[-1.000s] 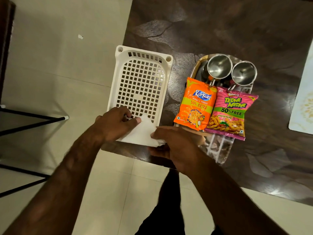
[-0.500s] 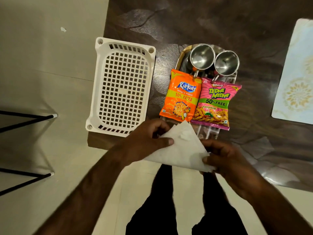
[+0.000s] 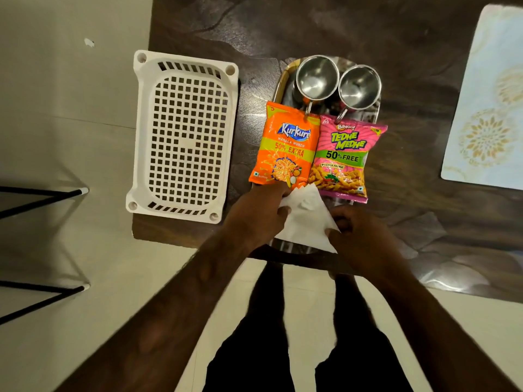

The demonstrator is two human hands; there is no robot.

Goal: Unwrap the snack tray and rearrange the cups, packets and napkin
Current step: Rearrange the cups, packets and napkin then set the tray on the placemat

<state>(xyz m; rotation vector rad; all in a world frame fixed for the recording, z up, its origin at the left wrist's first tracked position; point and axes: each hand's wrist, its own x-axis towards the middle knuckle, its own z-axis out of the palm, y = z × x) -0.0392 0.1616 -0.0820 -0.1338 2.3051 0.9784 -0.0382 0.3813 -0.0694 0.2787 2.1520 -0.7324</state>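
Both hands are engaged on a white paper napkin folded to a triangle (image 3: 307, 222), which is at the near end of an oblong stainless-steel tray (image 3: 280, 80), close to the table's near edge. The napkin's apex points away from the person and reaches the lower edges of the two packets, about where they meet. Whether it rests on the tray or is held just above it cannot be told. The left hand (image 3: 254, 216) grips the napkin's left edge, fingers curled and thumb laid on the paper. The right hand (image 3: 362, 239) pinches the right corner with fingers bent inward. An orange Kurkure snack packet (image 3: 285, 145) and a pink Tedhe Medhe snack packet (image 3: 345, 157) lie side by side, touching, across the tray's middle. Two shiny steel cups, left (image 3: 317, 77) and right (image 3: 359, 86), stand upright at its far end, handles toward the packets. The tray sits on a dark wood-grain table (image 3: 368, 29). A white perforated plastic basket (image 3: 184, 134) lies beside the tray to its left, at the table's corner. A pale placemat with gold floral print (image 3: 486, 108) lies well apart to the right.
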